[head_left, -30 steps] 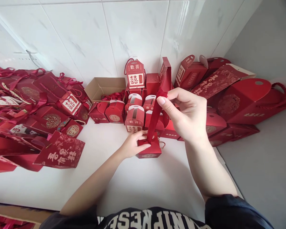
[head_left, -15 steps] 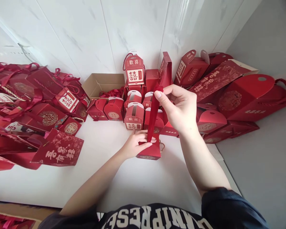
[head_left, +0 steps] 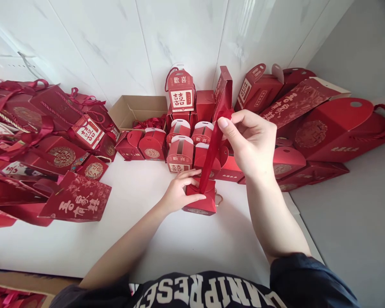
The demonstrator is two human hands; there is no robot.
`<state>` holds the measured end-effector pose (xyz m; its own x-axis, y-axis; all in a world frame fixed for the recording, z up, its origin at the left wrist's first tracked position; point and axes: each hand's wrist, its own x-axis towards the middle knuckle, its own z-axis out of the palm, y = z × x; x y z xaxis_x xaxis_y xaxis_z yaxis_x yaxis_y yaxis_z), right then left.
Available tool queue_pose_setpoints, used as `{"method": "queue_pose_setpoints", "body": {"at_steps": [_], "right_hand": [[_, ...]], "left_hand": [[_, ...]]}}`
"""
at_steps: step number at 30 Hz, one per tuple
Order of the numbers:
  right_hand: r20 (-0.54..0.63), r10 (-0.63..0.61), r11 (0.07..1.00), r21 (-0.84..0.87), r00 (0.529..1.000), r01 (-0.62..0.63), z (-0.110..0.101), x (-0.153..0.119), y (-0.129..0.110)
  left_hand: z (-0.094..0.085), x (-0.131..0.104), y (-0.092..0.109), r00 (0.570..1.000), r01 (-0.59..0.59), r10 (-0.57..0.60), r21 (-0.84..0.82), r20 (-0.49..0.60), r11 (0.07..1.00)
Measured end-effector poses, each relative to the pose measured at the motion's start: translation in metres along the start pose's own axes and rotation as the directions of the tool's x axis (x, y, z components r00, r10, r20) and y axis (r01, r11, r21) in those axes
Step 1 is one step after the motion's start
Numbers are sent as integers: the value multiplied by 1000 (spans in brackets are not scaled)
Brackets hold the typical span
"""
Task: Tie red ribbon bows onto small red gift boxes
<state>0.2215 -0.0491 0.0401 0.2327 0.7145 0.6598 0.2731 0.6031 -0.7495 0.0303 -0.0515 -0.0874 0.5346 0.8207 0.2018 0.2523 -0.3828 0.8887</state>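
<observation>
A small red box (head_left: 200, 205) rests on the white table, with a twisted cord loop (head_left: 218, 198) at its right side. From the top of this box a wide red ribbon (head_left: 209, 164) stretches up and to the right. My right hand (head_left: 250, 141) pinches the upper end of the ribbon between thumb and fingers, well above the box. My left hand (head_left: 179, 191) lies at the box's left side and top, thumb and fingers apart around it, beside the ribbon's lower end.
Red gift boxes (head_left: 180, 154) stand in rows behind, near an open cardboard carton (head_left: 118, 112). Larger red boxes (head_left: 327, 128) are piled at the right. Many ribboned boxes (head_left: 64, 156) cover the left side. A marbled wall (head_left: 186, 34) rises behind.
My right hand has moved a little to the right, and the ribbon now slants more. The fingers of my left hand have shifted slightly on the box.
</observation>
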Motion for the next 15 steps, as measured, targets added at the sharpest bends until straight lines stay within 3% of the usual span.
{"method": "queue_pose_setpoints", "body": {"at_steps": [8,12,15], "right_hand": [[39,-6,1000,-6,999,6,4,-2,-2],[41,-23,1000,19,999,23,6,-2,-3],[42,-25,1000,9,999,24,6,-1,-8]], "left_hand": [[3,-2,-1,999,-33,35,120,-18,992],[0,2,1,999,-20,19,34,28,999],[-5,10,5,992,8,0,-66,127,998]]}}
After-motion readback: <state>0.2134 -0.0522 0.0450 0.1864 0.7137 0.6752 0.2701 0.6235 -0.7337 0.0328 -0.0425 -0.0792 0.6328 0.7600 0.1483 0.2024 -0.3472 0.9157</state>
